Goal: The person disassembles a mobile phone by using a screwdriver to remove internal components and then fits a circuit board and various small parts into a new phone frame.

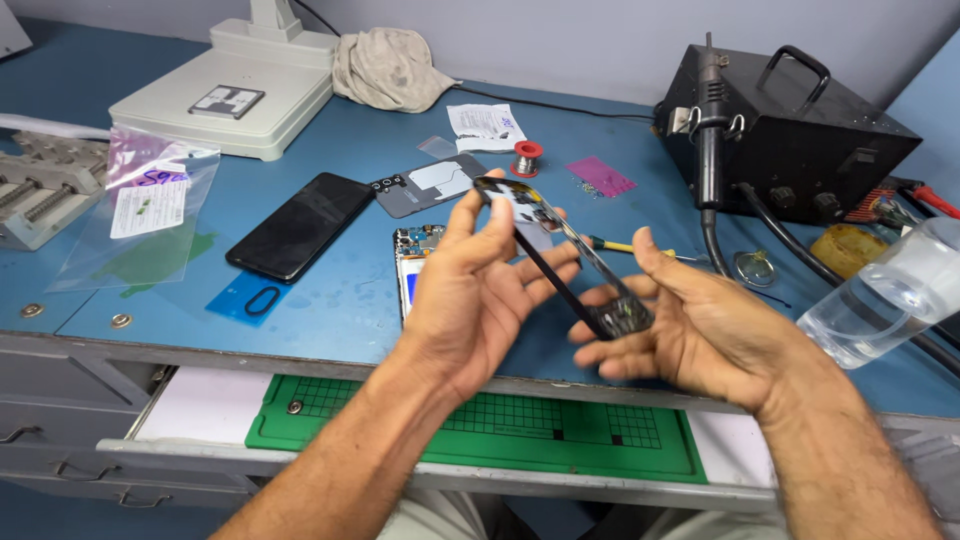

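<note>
I've got the black phone frame pinched at both ends, left hand at its eleven o'clock tip, right hand at five o'clock, above the blue bench.

Your left hand, right hand: both bare, no gloves, no rings, no watch. Your forearms uncovered to frame edge, no sleeves showing. Fine hair along forearms. Nails short.

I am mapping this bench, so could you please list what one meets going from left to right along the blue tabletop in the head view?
Metal vise → clear plastic bag → black phone → left hand → right hand → black soldering station → clear plastic bottle.
</note>
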